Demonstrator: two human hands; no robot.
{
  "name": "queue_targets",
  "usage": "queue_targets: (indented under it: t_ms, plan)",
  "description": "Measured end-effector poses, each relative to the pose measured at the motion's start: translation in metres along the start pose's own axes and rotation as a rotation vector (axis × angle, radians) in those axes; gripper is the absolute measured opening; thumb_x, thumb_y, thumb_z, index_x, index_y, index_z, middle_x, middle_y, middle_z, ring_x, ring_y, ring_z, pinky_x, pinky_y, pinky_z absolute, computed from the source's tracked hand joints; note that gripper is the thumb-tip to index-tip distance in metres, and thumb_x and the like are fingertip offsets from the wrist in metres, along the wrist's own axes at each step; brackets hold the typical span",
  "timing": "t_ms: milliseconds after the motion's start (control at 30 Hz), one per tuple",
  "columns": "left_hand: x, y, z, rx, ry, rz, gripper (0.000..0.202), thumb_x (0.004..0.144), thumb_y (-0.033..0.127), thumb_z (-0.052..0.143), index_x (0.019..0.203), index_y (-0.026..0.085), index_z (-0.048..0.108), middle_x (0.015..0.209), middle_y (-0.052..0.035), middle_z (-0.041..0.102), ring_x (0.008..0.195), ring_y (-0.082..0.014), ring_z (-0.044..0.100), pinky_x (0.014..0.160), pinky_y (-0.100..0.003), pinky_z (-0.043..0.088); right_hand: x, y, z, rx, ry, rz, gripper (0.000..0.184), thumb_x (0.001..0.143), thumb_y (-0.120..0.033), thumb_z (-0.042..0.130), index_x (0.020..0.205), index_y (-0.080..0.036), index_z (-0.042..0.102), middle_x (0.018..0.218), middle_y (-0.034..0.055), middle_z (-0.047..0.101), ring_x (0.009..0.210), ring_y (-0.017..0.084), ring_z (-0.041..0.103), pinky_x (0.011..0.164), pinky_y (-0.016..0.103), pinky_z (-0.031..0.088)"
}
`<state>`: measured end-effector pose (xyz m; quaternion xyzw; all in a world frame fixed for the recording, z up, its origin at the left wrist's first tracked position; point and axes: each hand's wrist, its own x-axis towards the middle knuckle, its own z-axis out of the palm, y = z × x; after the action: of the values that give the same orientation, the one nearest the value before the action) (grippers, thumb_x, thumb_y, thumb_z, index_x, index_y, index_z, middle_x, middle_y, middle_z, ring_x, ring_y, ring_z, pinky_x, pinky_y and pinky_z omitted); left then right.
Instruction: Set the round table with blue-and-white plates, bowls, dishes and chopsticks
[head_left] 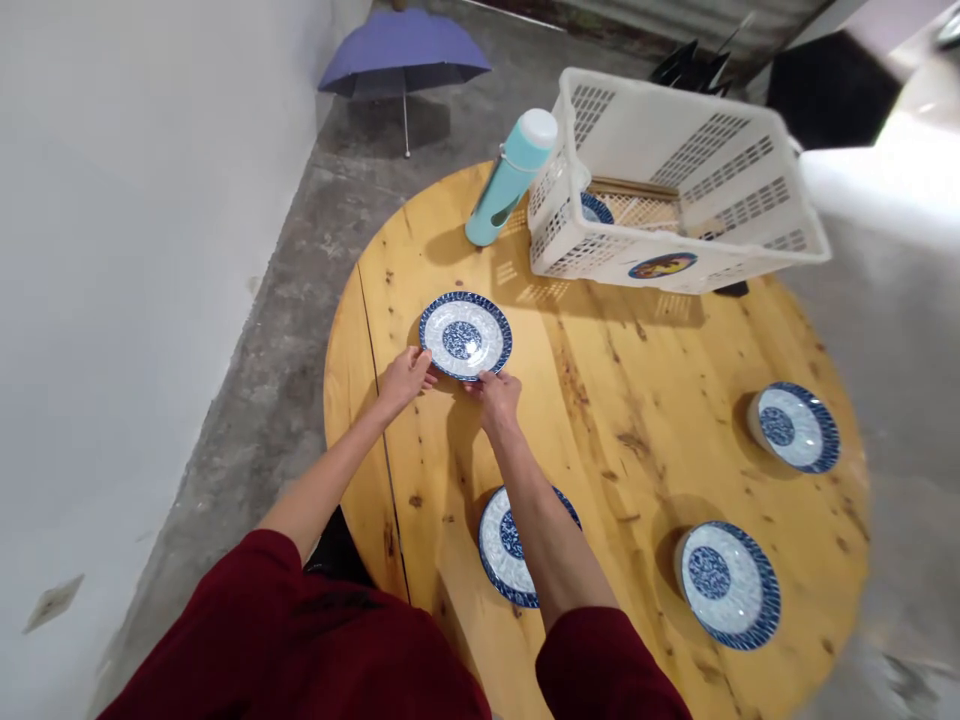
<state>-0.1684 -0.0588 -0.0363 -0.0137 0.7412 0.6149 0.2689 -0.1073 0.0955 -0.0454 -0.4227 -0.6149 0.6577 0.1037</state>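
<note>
A blue-and-white patterned plate (484,340) is over the left part of the round wooden table, its near rim between my two hands. My left hand (407,378) pinches the rim at the lower left, thumb on top. At the lower right of the same rim, my right hand (496,396) is closed on it with the thumb above. Whether the plate rests on the wood or is slightly raised, I cannot tell. A second plate of the same pattern (499,560) lies nearer to me, partly hidden under my right forearm.
Two blue-and-white bowls (727,585) (796,428) stand on the right of the round wooden table (600,420). At the back are a turquoise bottle (504,190) and a white plastic basket (735,262) holding a blue-rimmed dish and wooden sticks. An open purple umbrella (405,55) sits on the floor.
</note>
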Motion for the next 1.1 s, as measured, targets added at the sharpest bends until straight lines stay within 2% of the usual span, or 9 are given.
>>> queue_targets:
  t_ms: [100,200,300,467,600,733,933,1100]
  plan:
    - [0.017,0.008,-0.008,0.079,0.045,0.032,0.027,0.097,0.042,0.055,0.083,0.020,0.050,0.073,-0.0049,0.071,0.057,-0.0164,0.071,0.053,-0.023,0.051,0.000,-0.006,0.016,0.048,0.047,0.067,0.006,0.073,-0.016,0.056,0.071,-0.022,0.053,0.055,-0.0013,0.063,0.057,0.019,0.067,0.057,0.030,0.060]
    - [0.027,0.009,-0.012,0.136,0.068,0.031,0.026,0.096,0.039,0.056,0.080,0.020,0.048,0.069,-0.0034,0.069,0.052,-0.0161,0.069,0.051,-0.022,0.049,-0.004,-0.009,0.017,0.062,0.032,0.086,0.006,0.078,-0.019,0.058,0.074,-0.021,0.054,0.054,-0.0016,0.062,0.057,0.019,0.067,0.056,0.029,0.060]
    - [0.029,0.006,-0.013,0.139,0.063,0.042,0.027,0.097,0.039,0.054,0.079,0.021,0.046,0.067,-0.0010,0.067,0.052,-0.0160,0.070,0.051,-0.022,0.048,-0.011,-0.008,0.009,0.094,-0.043,0.069,0.014,0.083,-0.030,0.064,0.078,-0.019,0.058,0.059,0.0005,0.066,0.056,0.016,0.067,0.056,0.027,0.059]
    - [0.028,-0.001,-0.012,0.168,0.101,0.108,0.030,0.098,0.040,0.052,0.076,0.022,0.042,0.062,0.0018,0.064,0.053,-0.0148,0.070,0.052,-0.020,0.046,-0.041,-0.004,-0.014,0.133,-0.099,0.070,0.030,0.075,-0.041,0.076,0.085,-0.016,0.062,0.071,0.0043,0.073,0.058,0.014,0.068,0.056,0.024,0.056]
    - [0.032,-0.004,-0.010,0.173,0.114,0.100,0.029,0.097,0.039,0.051,0.076,0.022,0.041,0.059,0.0021,0.064,0.050,-0.0150,0.069,0.052,-0.021,0.048,-0.090,0.000,-0.038,0.117,-0.117,-0.037,0.045,0.074,-0.049,0.078,0.102,-0.016,0.066,0.079,0.0045,0.075,0.062,0.015,0.069,0.061,0.028,0.056]
    - [0.035,-0.007,-0.010,0.101,0.077,0.126,0.028,0.096,0.041,0.053,0.078,0.022,0.043,0.062,0.0009,0.066,0.053,-0.0153,0.070,0.053,-0.021,0.051,-0.159,0.015,-0.068,0.027,-0.109,-0.082,0.045,0.082,-0.054,0.071,0.105,-0.016,0.069,0.085,0.0066,0.076,0.066,0.017,0.069,0.065,0.032,0.057]
    - [0.044,-0.010,-0.010,0.034,0.080,0.150,0.027,0.096,0.041,0.056,0.081,0.021,0.046,0.069,-0.0025,0.068,0.057,-0.0159,0.072,0.054,-0.022,0.055,-0.256,0.052,-0.105,0.014,0.097,0.015,0.046,0.085,-0.057,0.068,0.107,-0.016,0.071,0.085,0.0074,0.076,0.067,0.018,0.069,0.068,0.033,0.059]
    - [0.055,-0.009,-0.011,-0.045,0.014,0.166,0.029,0.094,0.046,0.060,0.091,0.018,0.051,0.073,-0.0031,0.070,0.062,-0.0154,0.073,0.056,-0.021,0.059,-0.298,0.071,-0.119,0.118,0.282,0.088,0.047,0.082,-0.058,0.070,0.104,-0.016,0.071,0.082,0.0062,0.075,0.066,0.017,0.068,0.068,0.032,0.059]
